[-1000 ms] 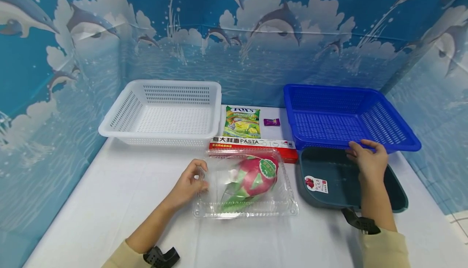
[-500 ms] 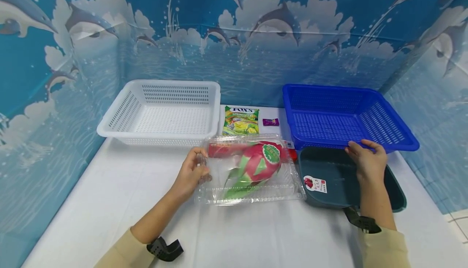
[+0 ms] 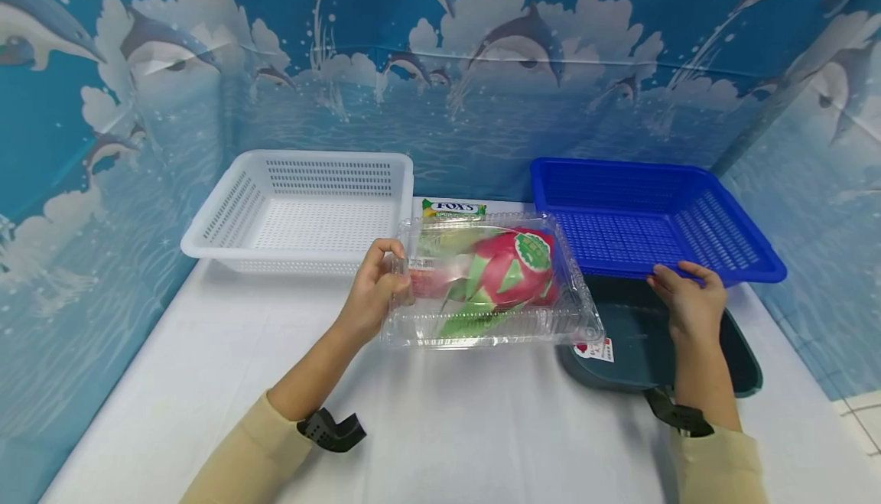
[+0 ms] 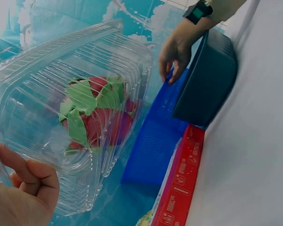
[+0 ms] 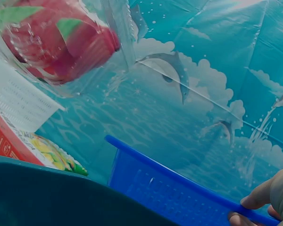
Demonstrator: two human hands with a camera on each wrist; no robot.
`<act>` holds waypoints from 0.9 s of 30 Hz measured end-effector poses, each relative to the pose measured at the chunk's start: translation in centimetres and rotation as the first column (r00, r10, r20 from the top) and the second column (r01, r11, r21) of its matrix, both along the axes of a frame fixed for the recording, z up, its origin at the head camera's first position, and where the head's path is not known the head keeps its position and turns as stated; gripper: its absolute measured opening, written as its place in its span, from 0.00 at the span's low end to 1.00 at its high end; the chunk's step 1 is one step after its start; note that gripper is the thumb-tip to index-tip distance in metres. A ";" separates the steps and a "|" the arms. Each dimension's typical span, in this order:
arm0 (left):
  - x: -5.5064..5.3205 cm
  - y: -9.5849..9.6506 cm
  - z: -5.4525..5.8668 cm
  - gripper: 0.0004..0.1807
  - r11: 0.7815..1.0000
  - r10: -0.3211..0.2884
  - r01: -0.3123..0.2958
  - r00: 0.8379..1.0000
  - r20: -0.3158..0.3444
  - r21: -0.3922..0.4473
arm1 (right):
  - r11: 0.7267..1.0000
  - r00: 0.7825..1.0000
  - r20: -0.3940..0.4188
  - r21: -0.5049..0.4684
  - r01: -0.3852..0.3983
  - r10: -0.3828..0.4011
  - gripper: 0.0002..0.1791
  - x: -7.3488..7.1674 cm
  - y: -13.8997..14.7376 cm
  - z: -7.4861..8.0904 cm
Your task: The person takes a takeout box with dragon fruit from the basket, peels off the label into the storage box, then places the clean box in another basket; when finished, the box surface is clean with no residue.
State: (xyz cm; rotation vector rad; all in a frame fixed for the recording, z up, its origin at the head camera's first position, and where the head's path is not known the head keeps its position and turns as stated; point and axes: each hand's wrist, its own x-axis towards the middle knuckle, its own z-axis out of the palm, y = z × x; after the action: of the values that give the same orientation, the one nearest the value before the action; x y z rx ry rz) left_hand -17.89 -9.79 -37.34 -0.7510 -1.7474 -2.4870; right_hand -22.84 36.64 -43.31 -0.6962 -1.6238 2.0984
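Observation:
My left hand (image 3: 375, 294) grips the left side of a clear plastic clamshell container (image 3: 427, 330), held up off the table and slightly tilted. Inside lies a red and green dragon fruit (image 3: 512, 268) with a green round sticker. In the left wrist view, curled fingers (image 4: 42, 181) hold the container's edge. My right hand (image 3: 695, 305) is over the dark teal basin (image 3: 633, 351), its fingertips at the near rim of the blue basket (image 3: 746, 274). In the right wrist view, the thumb (image 5: 259, 194) and fingers pinch that rim.
A white slotted basket (image 3: 296, 253) stands at the back left. Behind the container, the top of a Fox's candy bag (image 3: 454, 209) shows. A red pasta box (image 4: 191, 165) lies below the container, beside the teal basin. A dolphin-print curtain encloses the table.
My left hand has lifted the container with the dragon fruit up and to the right, now covering the small purple packet and most of the candy bag. The right hand stays in place.

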 end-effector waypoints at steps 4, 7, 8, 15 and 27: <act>-0.9 0.3 0.7 0.15 1.000 0.003 -0.003 1.000 -0.014 -0.003 | 1.000 1.000 -0.009 -0.003 -0.009 0.009 0.28 0.0 -0.3 0.3; -1.5 0.7 1.0 0.15 1.000 0.005 -0.005 1.000 -0.027 0.006 | 1.000 1.000 -0.009 0.009 -0.011 0.011 0.30 -0.3 0.0 -0.1; -1.7 0.9 1.2 0.14 1.000 0.001 0.000 1.000 -0.030 0.011 | 1.000 1.000 -0.007 0.007 -0.010 0.010 0.31 -0.4 0.2 -0.3; -3.5 2.3 1.9 0.13 0.998 0.047 -0.048 0.999 -0.021 -0.039 | 1.000 1.000 -0.020 0.008 -0.002 0.002 0.35 -1.2 1.4 -1.9; -6.1 5.6 4.1 0.13 0.999 0.020 -0.023 0.998 -0.058 -0.045 | 1.000 0.999 -0.032 0.014 -0.003 0.003 0.33 -1.0 1.5 -1.8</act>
State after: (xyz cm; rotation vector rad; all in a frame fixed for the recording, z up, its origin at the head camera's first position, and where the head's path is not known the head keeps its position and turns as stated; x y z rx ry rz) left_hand -24.03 -4.16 -33.28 -0.7938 -1.7884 -2.3952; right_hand -23.88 38.13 -45.10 -0.6527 -1.6214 2.0876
